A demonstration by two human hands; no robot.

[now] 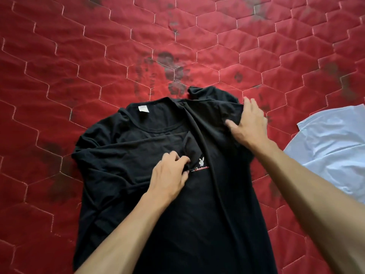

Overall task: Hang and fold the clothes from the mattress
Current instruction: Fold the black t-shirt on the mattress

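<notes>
The left hand point(169, 175) is pinching the shirt point(138, 147) at the chest: its fingers point(182, 160) are curling tightly into a small bunch of black cloth, just left of the logo point(201, 161). The right hand point(249, 123) is gripping the shirt's right shoulder, with the thumb lying across the top of the cloth and the fingers reaching over the far edge of a fold. That hand is spread wider than the left, though how far the fingers are tucking under the fold cannot be told. Both forearms are coming in bare from the bottom of the view.

The shirt is lying front up in the middle of the mattress point(98, 56), collar away from the person and hem running out of view at the bottom edge. It is black with a round neckline and a small white label point(141, 109) inside the back of the collar. The logo is a white rabbit head over a red strip with white letters, partly hidden by the bunched cloth. The right side is folding inward in a long diagonal ridge from the shoulder down the body; the left sleeve is lying rumpled at the side.

The mattress is red, quilted in hexagons and showing dark stains point(173, 70). A pale garment point(331, 147) is lying on it at the right edge, apart from the shirt.

Counted: two hands, one black shirt, one pale garment, one mattress.
</notes>
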